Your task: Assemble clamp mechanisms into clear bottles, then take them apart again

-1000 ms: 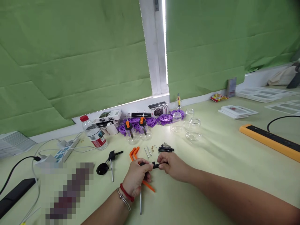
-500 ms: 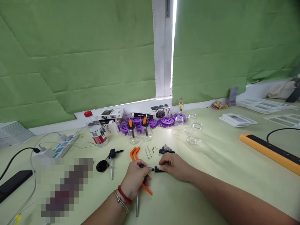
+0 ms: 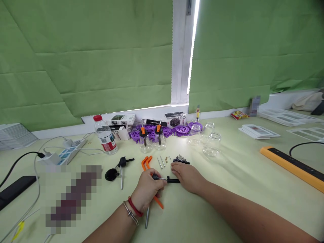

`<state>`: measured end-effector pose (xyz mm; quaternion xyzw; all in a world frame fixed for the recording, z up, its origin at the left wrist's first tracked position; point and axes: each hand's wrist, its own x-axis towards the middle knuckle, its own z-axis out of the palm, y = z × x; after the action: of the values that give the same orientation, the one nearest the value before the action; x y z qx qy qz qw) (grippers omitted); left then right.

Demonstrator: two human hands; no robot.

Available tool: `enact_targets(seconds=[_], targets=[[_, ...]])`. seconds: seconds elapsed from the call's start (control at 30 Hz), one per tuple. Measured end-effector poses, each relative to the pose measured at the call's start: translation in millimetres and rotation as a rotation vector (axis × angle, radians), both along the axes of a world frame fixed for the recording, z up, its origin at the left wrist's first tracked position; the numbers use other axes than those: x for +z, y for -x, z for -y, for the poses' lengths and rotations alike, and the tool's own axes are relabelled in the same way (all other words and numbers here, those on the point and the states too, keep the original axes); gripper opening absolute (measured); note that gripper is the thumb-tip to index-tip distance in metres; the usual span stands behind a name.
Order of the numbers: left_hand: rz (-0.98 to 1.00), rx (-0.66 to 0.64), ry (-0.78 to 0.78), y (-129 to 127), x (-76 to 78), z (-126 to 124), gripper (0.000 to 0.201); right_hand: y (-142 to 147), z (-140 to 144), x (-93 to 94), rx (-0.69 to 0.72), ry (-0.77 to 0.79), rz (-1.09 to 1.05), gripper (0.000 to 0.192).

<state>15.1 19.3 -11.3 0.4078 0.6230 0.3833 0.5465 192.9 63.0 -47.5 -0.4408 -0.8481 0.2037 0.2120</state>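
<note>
Two hands meet over the middle of the pale green table [image 3: 227, 189]: the left hand [image 3: 146, 187], fingers curled closed, grips a long orange plastic lever with a steel rod [image 3: 147, 218] poking out below the palm, and pinches a thin steel pin with a black end [image 3: 159, 178]; the right hand [image 3: 187, 175], fingers bent and closed, pinches a small black plastic fitting [image 3: 173, 181] at the pin's other end, both just above the tabletop. The likeliest trouble, as I judge it, is a slip: pin and fitting are slim, and if they meet off-line one could spring free toward the tiny brass pieces [image 3: 166, 158] and small springs [image 3: 180, 157] lying just beyond the fingers. A wide sweep could also knock the clear glass jars [image 3: 211, 145] or the red-capped water bottle [image 3: 105, 138] farther back. Open room lies to the right and toward the near edge; on the left, cables and a white power strip [image 3: 71, 152] crowd the surface.
</note>
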Motion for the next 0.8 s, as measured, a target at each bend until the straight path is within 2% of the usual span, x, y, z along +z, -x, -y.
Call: enact_targets(seconds=[0.2, 0.47, 0.53, 0.67, 0.8], targets=[[-0.139, -0.014, -0.154, 3.7, 1.2, -0.5, 0.030, -1.3, 0.3, 8.2, -0.001, 0.013, 0.007, 0.031], [-0.572, -0.058, -0.306, 12.7, -9.4, -4.5, 0.040, -23.0, 11.8, 26.9, 0.001, 0.140, 0.150, 0.014], [-0.698, -0.101, -0.318, 13.2, -10.6, -4.1, 0.037, -27.8, 10.1, 28.8, -0.014, 0.140, 0.175, 0.006], [-0.904, -0.185, -0.344, 10.7, -8.6, -0.3, 0.024, -37.2, 4.3, 33.1, -0.072, 0.205, 0.192, 0.005], [-1.042, -0.223, -0.472, 6.0, -3.9, 4.6, 0.013, -45.0, -1.2, 38.3, -0.126, 0.213, 0.154, 0.006]])
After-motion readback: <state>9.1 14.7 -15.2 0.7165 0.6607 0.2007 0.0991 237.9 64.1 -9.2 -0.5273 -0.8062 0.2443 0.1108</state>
